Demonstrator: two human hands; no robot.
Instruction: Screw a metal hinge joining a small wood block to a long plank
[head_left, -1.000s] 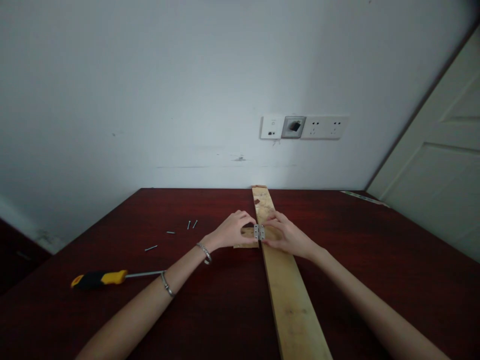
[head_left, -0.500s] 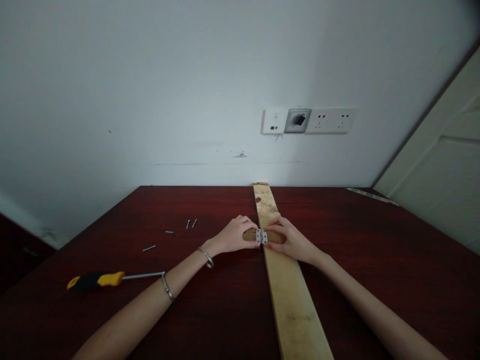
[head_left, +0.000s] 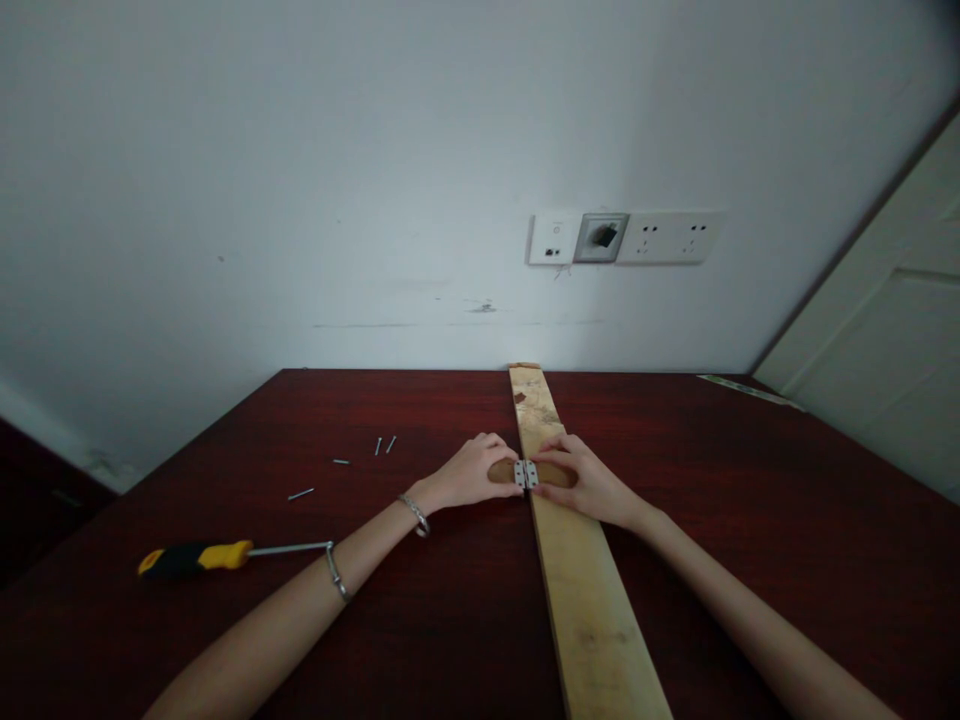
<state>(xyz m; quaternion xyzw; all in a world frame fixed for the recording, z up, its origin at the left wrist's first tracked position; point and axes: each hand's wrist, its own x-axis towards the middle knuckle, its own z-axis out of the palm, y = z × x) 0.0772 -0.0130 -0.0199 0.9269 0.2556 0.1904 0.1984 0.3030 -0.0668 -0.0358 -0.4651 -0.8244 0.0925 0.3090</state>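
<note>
A small silver metal hinge (head_left: 526, 474) with screw holes sits over the left edge of a long pale wooden board (head_left: 592, 600). My left hand (head_left: 469, 474) is closed around its left side, thumb below and fingers above. From the right, my right hand (head_left: 592, 485) pinches the other leaf in the same way, resting over the board. A brown, wood-coloured surface (head_left: 555, 474) shows on both sides of the hinge, framed by my fingers; whether it is one separate piece I cannot tell.
On the dark red table (head_left: 420, 620), a yellow-and-black screwdriver (head_left: 196, 560) lies at left, its shaft tip near my left forearm. Several screws (head_left: 379, 446) lie beyond it. A flat strip (head_left: 750, 391) is at the back right. The wall bears sockets (head_left: 667, 238).
The view has shifted very slightly. Both hands keep the same hold on the hinge, and nothing else has visibly moved.
</note>
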